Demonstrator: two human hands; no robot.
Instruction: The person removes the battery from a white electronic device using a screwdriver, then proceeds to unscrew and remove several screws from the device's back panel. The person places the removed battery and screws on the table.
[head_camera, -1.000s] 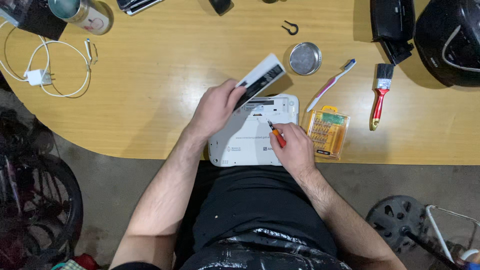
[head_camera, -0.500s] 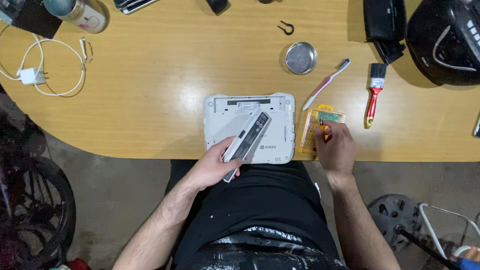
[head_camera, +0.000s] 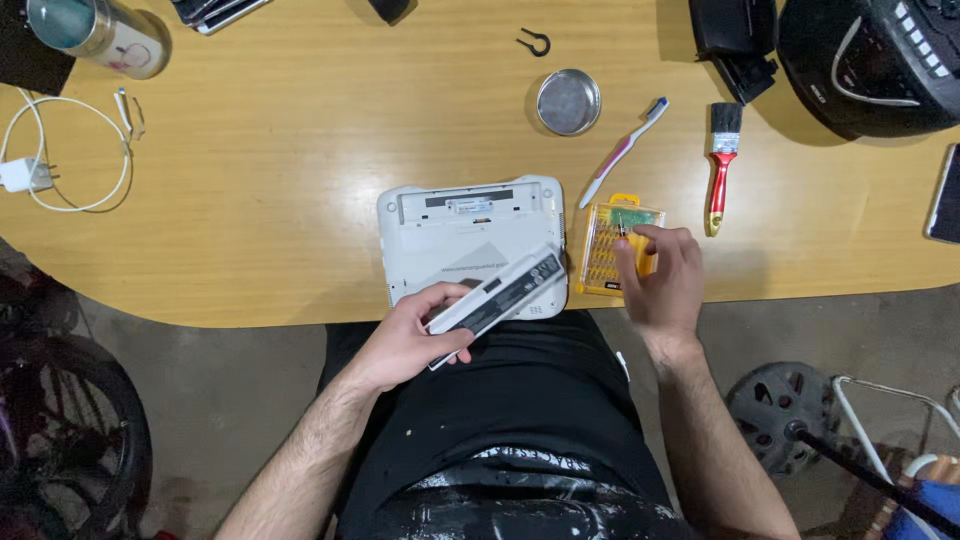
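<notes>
A small white laptop (head_camera: 460, 235) lies upside down at the table's near edge, its battery bay open along the far side. My left hand (head_camera: 415, 335) grips a long white battery pack (head_camera: 500, 293) over the laptop's near edge. My right hand (head_camera: 662, 272) rests on a yellow screwdriver bit case (head_camera: 605, 245) to the right of the laptop, fingertips pinching a small tool there; what exactly it holds is hard to tell.
A toothbrush (head_camera: 625, 150), a red-handled paintbrush (head_camera: 720, 165) and a round metal tin (head_camera: 568, 101) lie beyond the case. A black radio (head_camera: 870, 60) sits far right, a white charger cable (head_camera: 60, 165) and a metal tumbler (head_camera: 95, 35) far left. The wooden table (head_camera: 250, 220) ends just before my lap.
My left hand carried the battery pack from above the laptop's far right corner down to its near edge. My right hand left the laptop and went to the yellow bit case.
</notes>
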